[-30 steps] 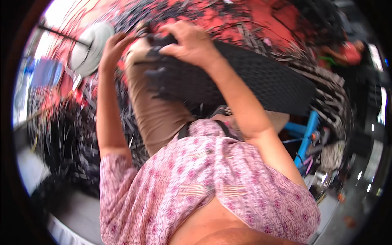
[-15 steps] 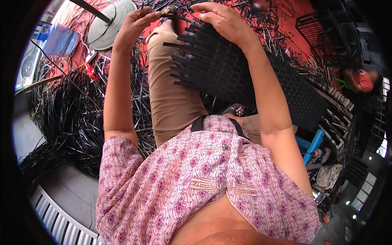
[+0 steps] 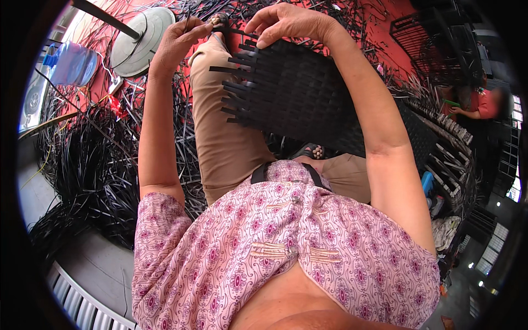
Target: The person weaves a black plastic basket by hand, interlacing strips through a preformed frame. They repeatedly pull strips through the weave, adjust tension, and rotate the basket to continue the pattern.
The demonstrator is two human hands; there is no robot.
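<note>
A woven panel of flat black plastic strips (image 3: pixel 297 82) lies slanted in front of me, its loose strip ends jutting out on the left. My right hand (image 3: pixel 294 26) curls over its far left corner, thumb and fingertips at the strip ends there. Farther left, my left hand (image 3: pixel 184 39) pinches a thin black strip, which stretches across toward the panel's corner between both hands. What lies under the right fingers is partly hidden.
Heaps of loose black strips (image 3: pixel 93 170) cover the red floor at left. A round grey base with a pole (image 3: pixel 148 47) and a blue water jug (image 3: pixel 74 63) stand beyond. A person in red (image 3: pixel 481 104) is at far right, near a black metal rack (image 3: pixel 421 41).
My right hand has moved left and down onto the panel's corner, its fingers bending in. The panel has shifted slightly left, and the left hand keeps its pinch.
</note>
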